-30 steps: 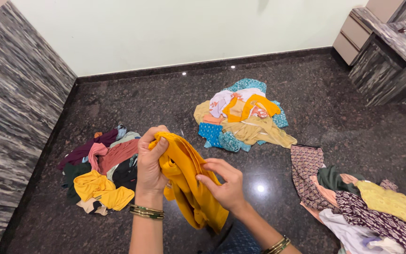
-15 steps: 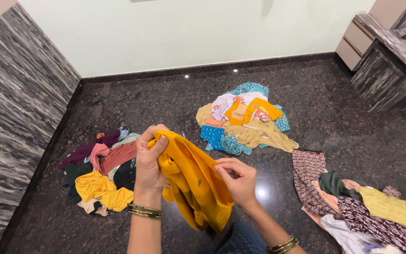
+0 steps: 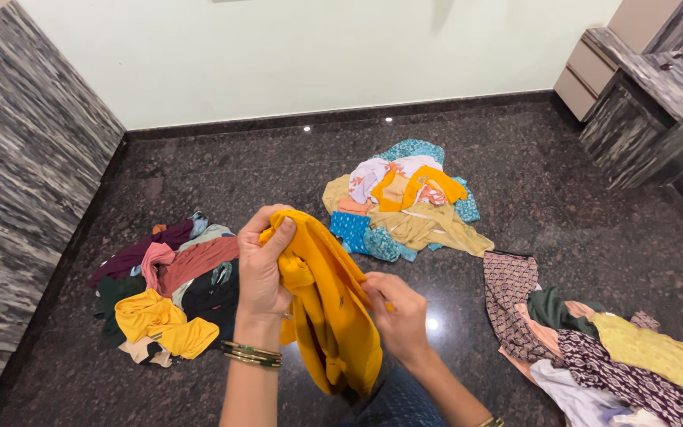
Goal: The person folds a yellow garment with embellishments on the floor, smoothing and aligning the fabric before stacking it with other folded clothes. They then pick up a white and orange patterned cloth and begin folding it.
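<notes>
A mustard-yellow garment [image 3: 332,312] hangs in front of me over the dark floor. My left hand [image 3: 263,269] grips its bunched top edge, with bangles on the wrist. My right hand [image 3: 399,316] pinches the cloth lower on its right side. The garment's lower end drapes down between my forearms.
Three heaps of clothes lie on the polished dark stone floor [image 3: 278,166]: a dark red, pink and yellow heap [image 3: 169,292] at the left, a teal, yellow and white heap [image 3: 405,202] ahead, a patterned heap [image 3: 594,348] at the right. Grey stone walls stand left; stone steps [image 3: 642,87] rise at the far right.
My right hand has slid from the garment's middle to its right side and now pinches the cloth there. The left hand keeps its grip on the top.
</notes>
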